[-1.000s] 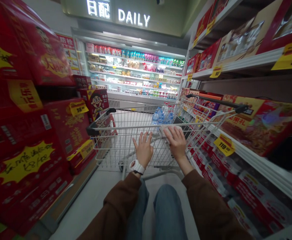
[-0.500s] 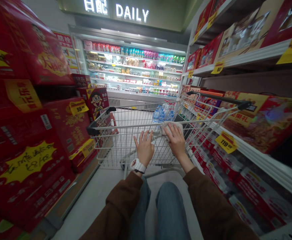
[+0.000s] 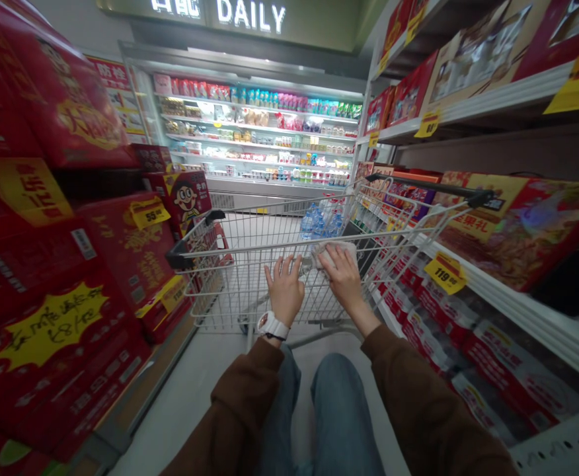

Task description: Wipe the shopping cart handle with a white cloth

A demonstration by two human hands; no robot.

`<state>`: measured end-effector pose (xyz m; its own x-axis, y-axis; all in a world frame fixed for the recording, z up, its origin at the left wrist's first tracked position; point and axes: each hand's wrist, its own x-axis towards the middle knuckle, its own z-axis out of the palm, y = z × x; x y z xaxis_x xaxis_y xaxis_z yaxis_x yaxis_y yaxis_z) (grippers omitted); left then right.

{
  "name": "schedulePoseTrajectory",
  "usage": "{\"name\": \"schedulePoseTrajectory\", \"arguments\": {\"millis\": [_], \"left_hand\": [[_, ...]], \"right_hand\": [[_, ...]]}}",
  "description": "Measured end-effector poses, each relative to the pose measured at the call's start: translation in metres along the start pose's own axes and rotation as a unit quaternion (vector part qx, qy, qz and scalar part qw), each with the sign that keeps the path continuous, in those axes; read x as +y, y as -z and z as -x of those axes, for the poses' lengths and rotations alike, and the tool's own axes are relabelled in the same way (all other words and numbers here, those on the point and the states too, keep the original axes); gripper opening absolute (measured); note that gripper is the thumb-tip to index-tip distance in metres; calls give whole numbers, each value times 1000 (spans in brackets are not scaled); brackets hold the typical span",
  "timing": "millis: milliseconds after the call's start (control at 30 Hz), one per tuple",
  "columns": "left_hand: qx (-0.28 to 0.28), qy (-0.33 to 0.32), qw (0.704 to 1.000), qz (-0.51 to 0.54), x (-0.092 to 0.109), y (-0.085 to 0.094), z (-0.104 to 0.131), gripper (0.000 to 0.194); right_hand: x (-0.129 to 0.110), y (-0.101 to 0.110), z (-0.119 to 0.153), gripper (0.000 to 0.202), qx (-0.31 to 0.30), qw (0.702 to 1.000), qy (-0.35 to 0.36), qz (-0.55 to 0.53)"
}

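Seen from above, seated low in a store aisle, knees in blue jeans (image 3: 336, 410) at the bottom. Both arms in brown sleeves (image 3: 242, 403) reaching forward to a wire cart (image 3: 230, 264).

Left hand (image 3: 284, 291): flat against the cart's near mesh wall, fingers spread and pointing up, grip open, clasping nothing. White watch (image 3: 271, 325) on the wrist.

Right hand (image 3: 342, 277): just beside the left, pressing a white cloth (image 3: 336, 248) onto the top rail of the same wall. Fingers laid over the cloth, palm down; grip flat on it rather than curled round it. Cloth bunched on the rail, partly hidden beneath the fingers.

Inside the cart, at the far right corner: a pack of water bottles (image 3: 322, 221) with blue labels. Black handle (image 3: 431, 188) on the cart's far right side, black corner guard (image 3: 176, 258) at the left.

Left of the aisle: stacked red boxes (image 3: 46, 277) with yellow handwritten tags, one box with a cartoon face (image 3: 186, 197). Right: white shelves (image 3: 532, 314) with red gift boxes and a yellow price tag (image 3: 445, 273) reading 119. Far end: lit cooler (image 3: 260, 139) with rows of packaged goods, under a sign (image 3: 250, 14) reading DAILY. Pale floor (image 3: 180, 390) beneath.
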<state>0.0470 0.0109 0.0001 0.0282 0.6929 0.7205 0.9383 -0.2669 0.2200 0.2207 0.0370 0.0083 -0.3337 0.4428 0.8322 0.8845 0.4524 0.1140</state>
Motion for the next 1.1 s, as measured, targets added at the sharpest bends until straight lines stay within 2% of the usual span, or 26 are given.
{"name": "schedulePoseTrajectory", "arguments": {"millis": [100, 200, 300, 500, 700, 933, 1033, 1100], "left_hand": [[-4, 0, 1000, 0, 0, 0, 0, 63], [-7, 2, 1000, -4, 0, 1, 0, 63], [-4, 6, 1000, -7, -1, 2, 1, 62], [-1, 3, 1000, -8, -1, 2, 1, 63], [4, 7, 1000, -11, -2, 1, 2, 63], [0, 4, 1000, -9, -3, 0, 2, 63], [-1, 7, 1000, -10, -3, 0, 2, 63], [-4, 7, 1000, -10, -3, 1, 2, 62]], "right_hand": [[0, -1, 3, 66, -2, 1000, 6, 0], [6, 8, 3, 72, -9, 1000, 21, -7], [13, 15, 1, 73, 2, 1000, 7, 1], [15, 9, 4, 70, 0, 1000, -2, -7], [26, 17, 1, 74, 11, 1000, 18, -19], [28, 8, 9, 72, 6, 999, 14, -32], [31, 15, 10, 75, -7, 999, 25, -37], [35, 21, 8, 76, 6, 999, 19, -26]]}}
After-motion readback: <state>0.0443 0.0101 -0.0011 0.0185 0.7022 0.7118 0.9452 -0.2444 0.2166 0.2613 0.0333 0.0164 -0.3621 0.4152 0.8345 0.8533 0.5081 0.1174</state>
